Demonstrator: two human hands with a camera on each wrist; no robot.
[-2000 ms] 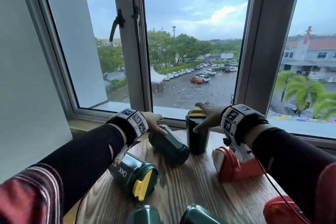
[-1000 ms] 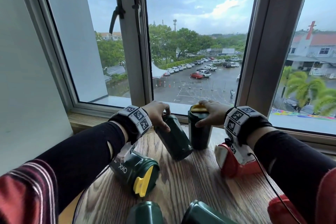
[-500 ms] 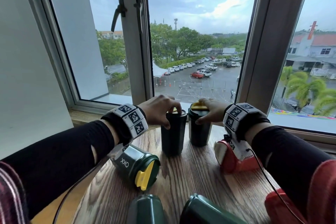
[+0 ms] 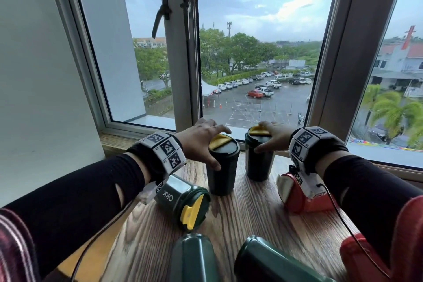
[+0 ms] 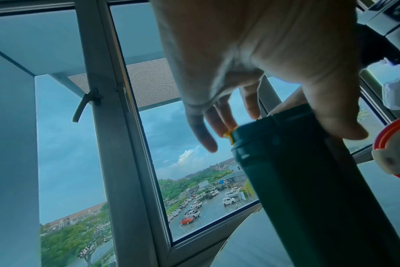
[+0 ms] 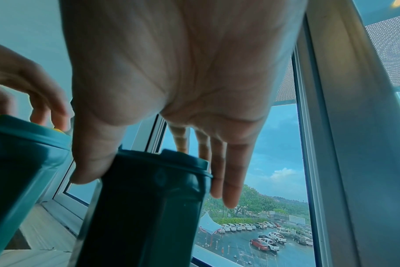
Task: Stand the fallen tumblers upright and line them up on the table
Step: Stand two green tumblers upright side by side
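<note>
Two dark green tumblers with yellow lids stand upright side by side at the back of the wooden table (image 4: 247, 215). My left hand (image 4: 203, 142) hovers over the left tumbler (image 4: 220, 171), fingers spread above its lid and thumb touching its side; the left wrist view shows the same tumbler (image 5: 297, 180) under straight fingers. My right hand (image 4: 273, 136) lies flat on the lid of the right tumbler (image 4: 259, 162), thumb against its side, as the right wrist view confirms on that tumbler (image 6: 149, 198). A green tumbler marked OKK (image 4: 180, 201) lies on its side below my left wrist.
A red tumbler (image 4: 299, 197) lies fallen under my right wrist. Two more green tumblers (image 4: 193, 258) (image 4: 270, 263) and another red one (image 4: 357, 258) lie at the near edge. The window sill (image 4: 114, 139) and glass close off the back.
My left hand tipped the fallen green tumbler upright and set it beside the standing one. Its fingers have since loosened from the body to spread over the lid. My right hand stayed on the other lid.
</note>
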